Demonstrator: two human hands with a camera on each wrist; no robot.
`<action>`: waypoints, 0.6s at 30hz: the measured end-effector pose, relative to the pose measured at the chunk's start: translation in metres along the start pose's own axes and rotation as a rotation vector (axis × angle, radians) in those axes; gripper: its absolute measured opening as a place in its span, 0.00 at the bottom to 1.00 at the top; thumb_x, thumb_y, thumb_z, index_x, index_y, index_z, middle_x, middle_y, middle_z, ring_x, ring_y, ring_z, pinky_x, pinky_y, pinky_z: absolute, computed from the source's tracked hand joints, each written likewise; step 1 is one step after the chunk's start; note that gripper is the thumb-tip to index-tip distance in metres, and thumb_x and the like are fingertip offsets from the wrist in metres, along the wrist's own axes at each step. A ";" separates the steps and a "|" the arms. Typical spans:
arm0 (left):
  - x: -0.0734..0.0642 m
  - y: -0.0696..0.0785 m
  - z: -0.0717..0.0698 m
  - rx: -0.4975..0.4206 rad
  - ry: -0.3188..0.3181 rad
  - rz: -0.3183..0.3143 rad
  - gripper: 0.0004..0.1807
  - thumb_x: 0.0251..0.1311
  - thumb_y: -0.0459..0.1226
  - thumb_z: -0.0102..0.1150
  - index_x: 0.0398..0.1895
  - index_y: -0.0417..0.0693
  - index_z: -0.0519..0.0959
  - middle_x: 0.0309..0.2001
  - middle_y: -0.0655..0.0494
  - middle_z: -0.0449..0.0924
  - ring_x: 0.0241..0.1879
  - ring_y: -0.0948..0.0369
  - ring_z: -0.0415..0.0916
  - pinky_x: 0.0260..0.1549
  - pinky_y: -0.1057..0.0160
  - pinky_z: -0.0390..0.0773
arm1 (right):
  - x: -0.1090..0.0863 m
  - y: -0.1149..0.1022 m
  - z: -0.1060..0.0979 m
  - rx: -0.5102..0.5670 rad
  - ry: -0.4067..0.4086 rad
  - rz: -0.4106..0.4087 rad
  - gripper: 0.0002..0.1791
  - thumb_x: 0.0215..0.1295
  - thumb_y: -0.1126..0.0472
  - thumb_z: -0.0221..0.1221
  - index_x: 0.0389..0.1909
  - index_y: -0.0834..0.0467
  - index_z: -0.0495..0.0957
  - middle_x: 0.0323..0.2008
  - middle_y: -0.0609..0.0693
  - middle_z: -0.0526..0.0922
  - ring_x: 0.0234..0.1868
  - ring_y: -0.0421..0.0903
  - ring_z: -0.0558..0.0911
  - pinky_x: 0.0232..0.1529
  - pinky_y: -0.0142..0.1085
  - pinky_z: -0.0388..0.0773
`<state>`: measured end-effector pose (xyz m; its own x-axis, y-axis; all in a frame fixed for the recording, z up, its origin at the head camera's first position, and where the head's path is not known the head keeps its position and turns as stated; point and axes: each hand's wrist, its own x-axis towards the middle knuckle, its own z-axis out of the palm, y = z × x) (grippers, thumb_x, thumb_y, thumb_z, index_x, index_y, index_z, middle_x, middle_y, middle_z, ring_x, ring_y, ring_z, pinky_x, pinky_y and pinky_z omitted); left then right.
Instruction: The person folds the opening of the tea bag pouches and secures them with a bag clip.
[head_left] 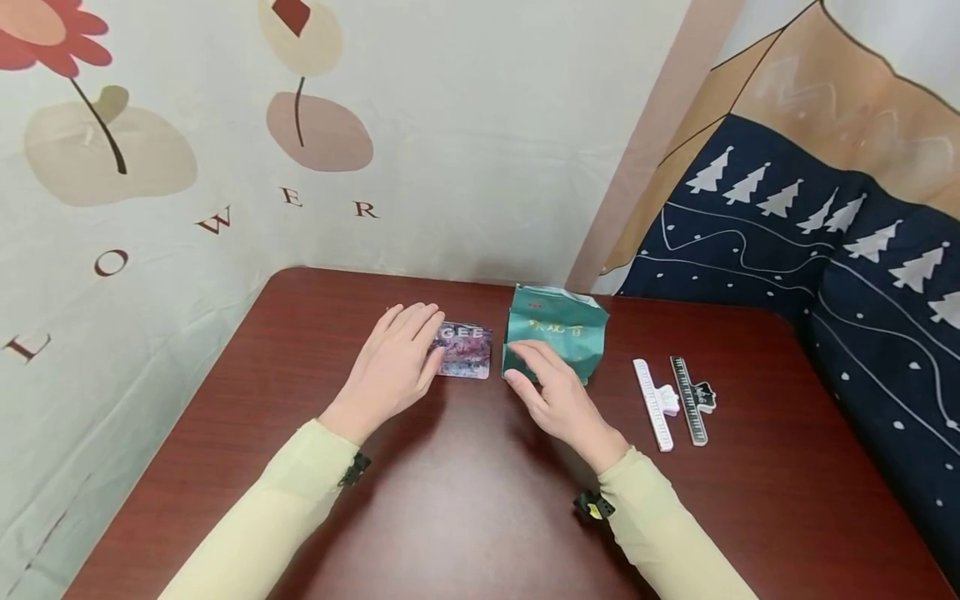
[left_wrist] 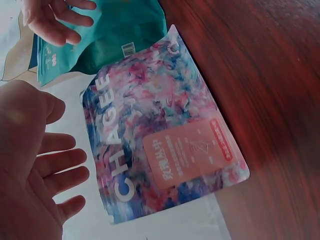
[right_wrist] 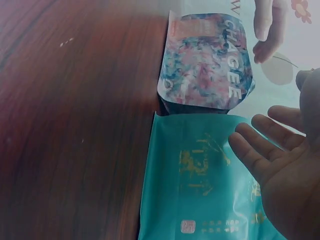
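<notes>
A multicoloured pouch (left_wrist: 155,115) printed CHAGEE stands on the table, partly covered by my left hand (head_left: 397,354) in the head view. That hand's fingers are extended, and the left wrist view shows a gap between them and the pouch. To its right stands a teal bag (head_left: 558,329) with gold lettering. In front of the bag my right hand (head_left: 551,396) has its fingers relaxed and slightly bent, holding nothing. The right wrist view shows these fingers close over the teal bag's (right_wrist: 200,175) upper part.
On the right of the dark red wooden table (head_left: 480,517) lie a white ruler clip (head_left: 655,405) and a black ruler clip (head_left: 692,402), side by side. A pale printed cloth (head_left: 465,125) hangs behind the table, and a navy cloth with trees (head_left: 750,225) hangs at the right.
</notes>
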<state>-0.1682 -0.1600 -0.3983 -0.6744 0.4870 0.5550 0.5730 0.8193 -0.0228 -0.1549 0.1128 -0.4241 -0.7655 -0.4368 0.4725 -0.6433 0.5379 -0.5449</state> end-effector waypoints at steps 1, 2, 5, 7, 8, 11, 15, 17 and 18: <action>0.001 0.001 0.001 0.003 -0.004 0.002 0.24 0.69 0.40 0.59 0.63 0.34 0.77 0.62 0.39 0.79 0.65 0.44 0.74 0.71 0.44 0.64 | 0.001 0.000 0.001 0.001 -0.001 0.002 0.24 0.74 0.59 0.61 0.66 0.64 0.75 0.63 0.57 0.78 0.63 0.52 0.79 0.62 0.50 0.77; 0.001 0.001 0.001 0.006 -0.009 0.005 0.24 0.69 0.40 0.59 0.63 0.34 0.78 0.62 0.39 0.79 0.64 0.45 0.74 0.71 0.45 0.64 | 0.002 -0.001 0.002 0.002 -0.002 0.007 0.24 0.74 0.59 0.61 0.67 0.63 0.75 0.63 0.56 0.78 0.62 0.52 0.79 0.61 0.50 0.78; 0.003 0.002 0.004 0.014 -0.007 0.019 0.23 0.69 0.39 0.59 0.63 0.35 0.78 0.61 0.40 0.80 0.63 0.46 0.75 0.70 0.46 0.65 | 0.005 -0.003 0.006 0.013 0.007 0.014 0.23 0.74 0.61 0.61 0.67 0.63 0.75 0.62 0.57 0.79 0.58 0.53 0.81 0.57 0.49 0.80; 0.004 0.003 0.005 0.012 0.000 0.024 0.23 0.69 0.39 0.60 0.62 0.35 0.79 0.60 0.41 0.81 0.63 0.46 0.76 0.70 0.46 0.65 | 0.007 -0.005 0.008 0.021 0.013 0.013 0.23 0.75 0.61 0.60 0.67 0.63 0.75 0.62 0.57 0.79 0.56 0.54 0.82 0.54 0.49 0.81; 0.005 0.003 0.006 0.010 0.006 0.028 0.22 0.68 0.38 0.61 0.61 0.35 0.79 0.59 0.41 0.81 0.62 0.47 0.76 0.70 0.46 0.65 | 0.008 -0.006 0.010 0.025 0.016 0.009 0.23 0.75 0.61 0.60 0.67 0.63 0.75 0.62 0.57 0.79 0.55 0.55 0.82 0.53 0.49 0.82; 0.006 0.004 0.008 0.008 0.021 0.037 0.21 0.67 0.37 0.63 0.60 0.35 0.79 0.57 0.42 0.82 0.60 0.47 0.77 0.69 0.46 0.67 | 0.011 -0.007 0.015 0.040 0.019 -0.006 0.23 0.76 0.60 0.60 0.66 0.65 0.75 0.62 0.58 0.79 0.56 0.56 0.82 0.53 0.49 0.82; 0.009 0.004 0.011 0.013 0.027 0.051 0.20 0.65 0.35 0.64 0.58 0.36 0.79 0.54 0.43 0.83 0.58 0.49 0.78 0.66 0.46 0.70 | 0.013 -0.007 0.020 0.036 0.028 -0.022 0.24 0.76 0.58 0.59 0.66 0.68 0.75 0.63 0.60 0.78 0.58 0.56 0.81 0.53 0.50 0.81; 0.011 0.005 0.012 0.016 0.023 0.052 0.19 0.66 0.34 0.64 0.58 0.37 0.79 0.54 0.44 0.83 0.56 0.49 0.79 0.65 0.46 0.71 | 0.015 -0.008 0.022 0.035 0.039 -0.027 0.24 0.76 0.59 0.59 0.65 0.68 0.75 0.63 0.60 0.78 0.58 0.56 0.82 0.53 0.50 0.81; 0.012 0.005 0.012 0.013 0.021 0.050 0.19 0.66 0.34 0.64 0.58 0.37 0.80 0.53 0.44 0.83 0.56 0.49 0.79 0.64 0.45 0.71 | 0.016 -0.008 0.023 0.035 0.044 -0.029 0.23 0.76 0.60 0.60 0.65 0.69 0.75 0.63 0.61 0.78 0.57 0.56 0.82 0.52 0.50 0.81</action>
<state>-0.1794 -0.1464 -0.4019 -0.6350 0.5213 0.5701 0.5994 0.7980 -0.0621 -0.1625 0.0848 -0.4277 -0.7456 -0.4189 0.5183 -0.6659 0.4994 -0.5543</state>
